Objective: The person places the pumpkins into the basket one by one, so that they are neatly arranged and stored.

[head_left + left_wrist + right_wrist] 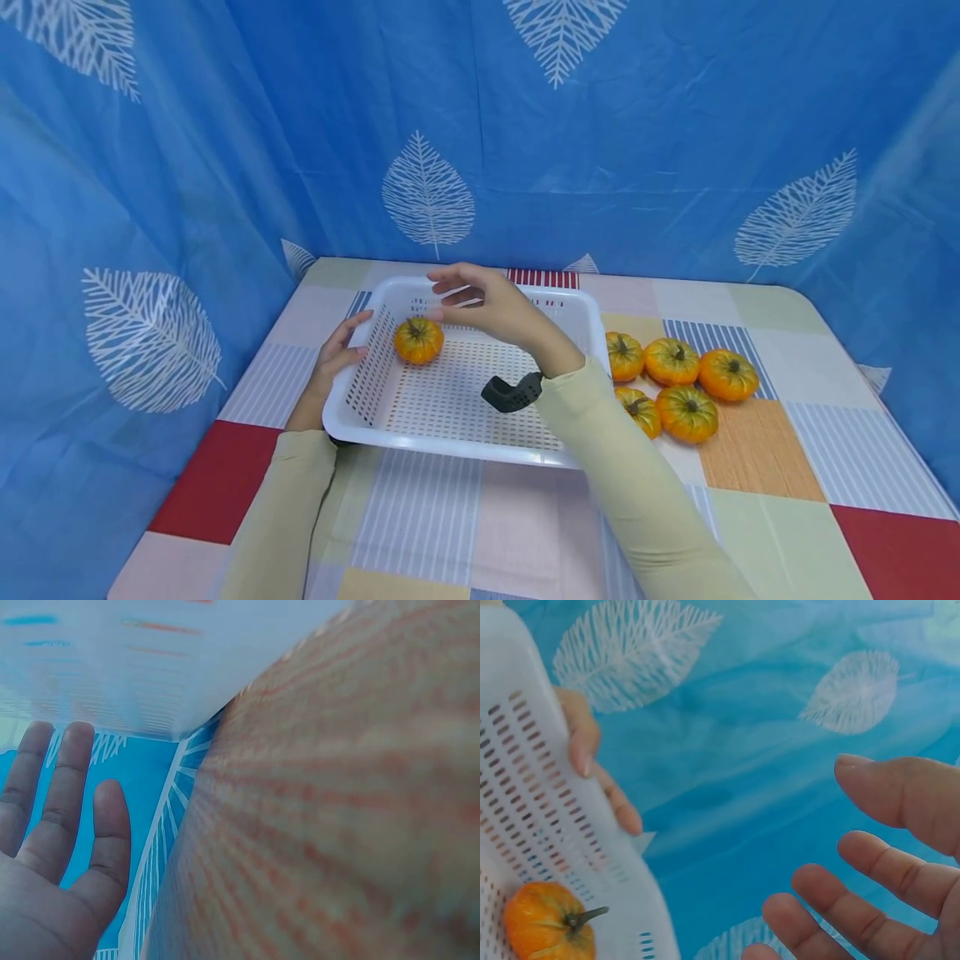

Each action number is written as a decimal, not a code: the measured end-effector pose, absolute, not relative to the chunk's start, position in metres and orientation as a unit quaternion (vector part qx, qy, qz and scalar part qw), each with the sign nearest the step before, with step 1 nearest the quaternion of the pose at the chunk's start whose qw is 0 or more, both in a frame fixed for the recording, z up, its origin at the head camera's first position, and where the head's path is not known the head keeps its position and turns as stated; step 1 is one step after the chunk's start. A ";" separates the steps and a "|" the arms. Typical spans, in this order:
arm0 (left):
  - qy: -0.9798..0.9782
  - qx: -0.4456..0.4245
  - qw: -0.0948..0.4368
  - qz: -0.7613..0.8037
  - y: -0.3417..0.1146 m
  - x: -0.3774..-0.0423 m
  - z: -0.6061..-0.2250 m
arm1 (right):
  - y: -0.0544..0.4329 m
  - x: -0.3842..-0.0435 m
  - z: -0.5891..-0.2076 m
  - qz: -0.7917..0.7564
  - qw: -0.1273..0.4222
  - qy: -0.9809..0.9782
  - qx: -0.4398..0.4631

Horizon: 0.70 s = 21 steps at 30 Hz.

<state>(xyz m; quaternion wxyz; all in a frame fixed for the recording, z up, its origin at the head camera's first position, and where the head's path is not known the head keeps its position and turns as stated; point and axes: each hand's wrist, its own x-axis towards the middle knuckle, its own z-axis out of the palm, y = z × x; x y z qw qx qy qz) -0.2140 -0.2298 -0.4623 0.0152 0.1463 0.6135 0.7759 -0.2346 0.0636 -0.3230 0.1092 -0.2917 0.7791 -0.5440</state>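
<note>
A white perforated plastic basket [450,443] stands on the table with one small orange pumpkin [418,342] inside, near its left end. My left hand [333,358] is at the basket's left wall, fingertips at the rim; in the left wrist view its fingers [66,776] are extended beside the wall. Above the basket hovers my right hand [483,302], just right of and higher than the pumpkin. Nothing lies between its spread thumb and fingers [862,900] in the right wrist view. A black strap-like device [513,393] sits at the right wrist.
Several more pumpkins [690,413] are grouped to the right of the basket, partly hidden behind the right sleeve. A patchwork-patterned cloth [765,450] covers the table. Blue curtains [570,183] with white leaf prints hang along the back and sides.
</note>
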 end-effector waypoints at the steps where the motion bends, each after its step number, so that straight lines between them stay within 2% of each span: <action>1: 0.614 0.145 0.016 0.776 -0.230 -0.214 -0.462 | 0.066 -0.232 -0.321 -0.546 0.107 0.776 -0.296; 21: 0.608 0.147 0.018 0.780 -0.229 -0.214 -0.462 | 0.112 -0.194 -0.312 -0.543 0.058 0.757 -0.359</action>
